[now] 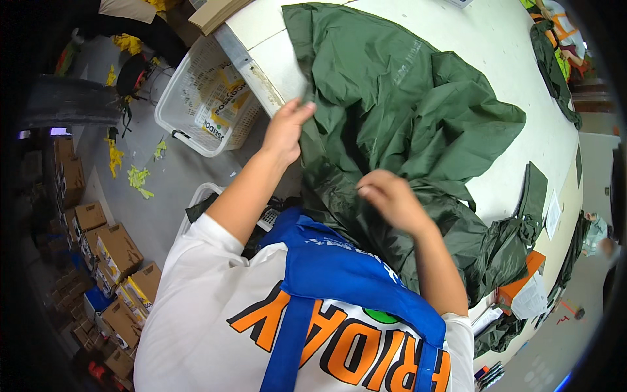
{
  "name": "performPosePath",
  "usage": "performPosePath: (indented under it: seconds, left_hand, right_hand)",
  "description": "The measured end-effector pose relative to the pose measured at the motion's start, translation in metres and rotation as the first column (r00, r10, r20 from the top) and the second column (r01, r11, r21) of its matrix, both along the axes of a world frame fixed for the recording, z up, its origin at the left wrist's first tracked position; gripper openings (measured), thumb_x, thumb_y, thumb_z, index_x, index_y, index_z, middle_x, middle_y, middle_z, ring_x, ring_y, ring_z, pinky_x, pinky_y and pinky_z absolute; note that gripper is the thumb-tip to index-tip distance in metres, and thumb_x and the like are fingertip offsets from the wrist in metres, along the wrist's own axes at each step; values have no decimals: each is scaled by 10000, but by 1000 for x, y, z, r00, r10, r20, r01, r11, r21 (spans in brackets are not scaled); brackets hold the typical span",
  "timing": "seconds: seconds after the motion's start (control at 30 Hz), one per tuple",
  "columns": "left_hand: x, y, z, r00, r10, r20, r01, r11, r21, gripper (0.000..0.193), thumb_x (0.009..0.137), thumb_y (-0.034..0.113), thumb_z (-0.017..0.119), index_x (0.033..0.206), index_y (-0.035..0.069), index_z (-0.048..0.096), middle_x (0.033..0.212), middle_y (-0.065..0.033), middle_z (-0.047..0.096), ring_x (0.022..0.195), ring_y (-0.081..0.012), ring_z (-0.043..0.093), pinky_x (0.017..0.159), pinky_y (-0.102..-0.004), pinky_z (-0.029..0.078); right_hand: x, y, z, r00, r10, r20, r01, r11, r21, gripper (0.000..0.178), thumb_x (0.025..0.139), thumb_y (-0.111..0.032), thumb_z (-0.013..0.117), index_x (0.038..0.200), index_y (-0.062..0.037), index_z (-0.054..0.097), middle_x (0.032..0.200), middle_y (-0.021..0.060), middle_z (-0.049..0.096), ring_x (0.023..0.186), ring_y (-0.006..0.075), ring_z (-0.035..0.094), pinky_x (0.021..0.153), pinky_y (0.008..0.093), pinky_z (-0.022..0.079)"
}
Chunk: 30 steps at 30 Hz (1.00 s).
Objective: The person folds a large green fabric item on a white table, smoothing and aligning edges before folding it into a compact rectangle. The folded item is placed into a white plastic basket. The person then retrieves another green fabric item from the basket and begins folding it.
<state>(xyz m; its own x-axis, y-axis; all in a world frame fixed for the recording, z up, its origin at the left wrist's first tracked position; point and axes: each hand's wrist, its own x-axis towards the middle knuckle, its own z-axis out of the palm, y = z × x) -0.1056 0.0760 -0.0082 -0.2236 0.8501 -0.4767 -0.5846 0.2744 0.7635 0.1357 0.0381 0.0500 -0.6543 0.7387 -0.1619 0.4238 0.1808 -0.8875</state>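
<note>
A large piece of dark green, shiny waterproof cloth (385, 98), rumpled, spreads over the white table and hangs over its near edge toward my lap. It looks like a garment, though its cut is hidden in the folds. My left hand (287, 130) pinches the cloth's left edge between thumb and fingers, beside the table corner. Over the middle of the cloth is my right hand (395, 202), slightly blurred, its fingers curled and pressed together. Whether cloth is caught in those fingers I cannot make out.
White perforated baskets (186, 108) stand on the floor left of the table. Cardboard boxes (117, 248) are stacked farther left, near yellow scraps (138, 181). More dark green cloth (499, 251), an orange box (522, 277) and papers lie on the right. Other people are at the far right.
</note>
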Motion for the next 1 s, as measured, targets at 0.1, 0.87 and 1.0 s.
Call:
performPosePath:
  seconds: [0.1,0.87,1.0]
  left_hand:
    - [-16,-8,28,946,257,200,-300,926,231,277,937,110,529,1176,-27,548,1131,-107,618,1041,-210,589,929,-361,469]
    - [-38,-53,68,904,-249,-349,295,951,87,990,705,-207,436,1526,210,70,1337,-137,495,1080,-192,568,826,-232,451]
    - [-15,-49,87,971,-232,-58,234,878,418,978,750,-198,455,1511,262,47,1223,-110,557,955,-155,606,746,-235,485]
  right_hand:
    - [39,24,4,958,-286,19,286,951,-115,103,929,-111,552,930,-13,584,819,-34,521,807,69,484,737,224,406]
    - [-16,19,-13,999,22,-35,-27,988,-155,142,889,-120,603,947,8,626,970,106,645,929,216,608,844,322,466]
    - [-3,36,44,897,-86,-434,-85,929,-359,136,917,-124,563,938,-6,627,1222,137,572,1108,201,535,970,341,390]
